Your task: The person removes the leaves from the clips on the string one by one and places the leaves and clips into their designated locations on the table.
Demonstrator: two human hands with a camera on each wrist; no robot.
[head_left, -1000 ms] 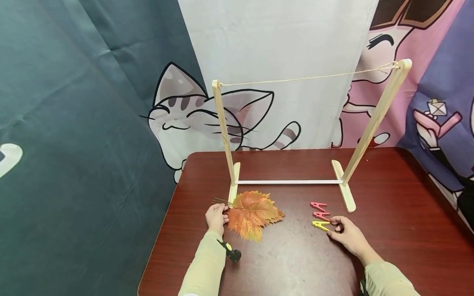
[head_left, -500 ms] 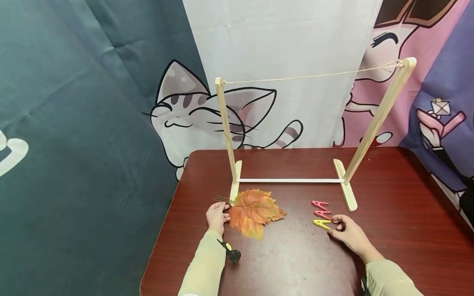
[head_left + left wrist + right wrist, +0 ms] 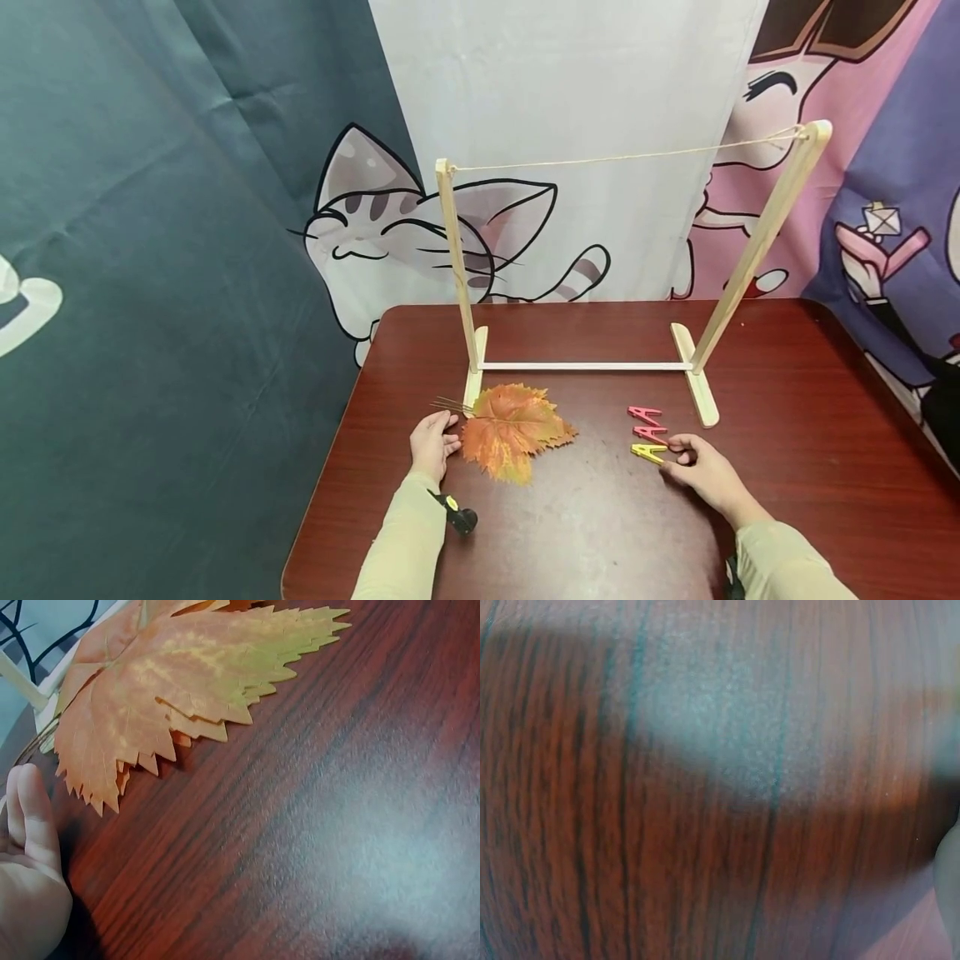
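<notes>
Orange-yellow artificial leaves (image 3: pixel 517 433) lie stacked on the table in the head view, their thin stems pointing left. My left hand (image 3: pixel 431 444) rests just left of them, beside the stems. In the left wrist view, its fingers (image 3: pixel 34 802) are relaxed and apart from the leaf edge. On the right, my right hand (image 3: pixel 708 477) pinches the handle end of a yellow clothespin (image 3: pixel 647 452) between thumb and forefinger. A red clothespin (image 3: pixel 649 434) lies just beyond it, and another red clothespin (image 3: pixel 643 413) farther back. The right wrist view is mostly blurred tabletop.
A wooden rack stands at the back, with a left post (image 3: pixel 456 258), a right post (image 3: pixel 761 250), a string (image 3: pixel 600 159) across the top and a white bar (image 3: pixel 585 367) below. The dark red table (image 3: pixel 570 533) has a printed curtain (image 3: pixel 585 83) behind it.
My left hand has shifted slightly left, away from the leaves. My right hand stays at the yellow clothespin. The head view has shifted a little.
</notes>
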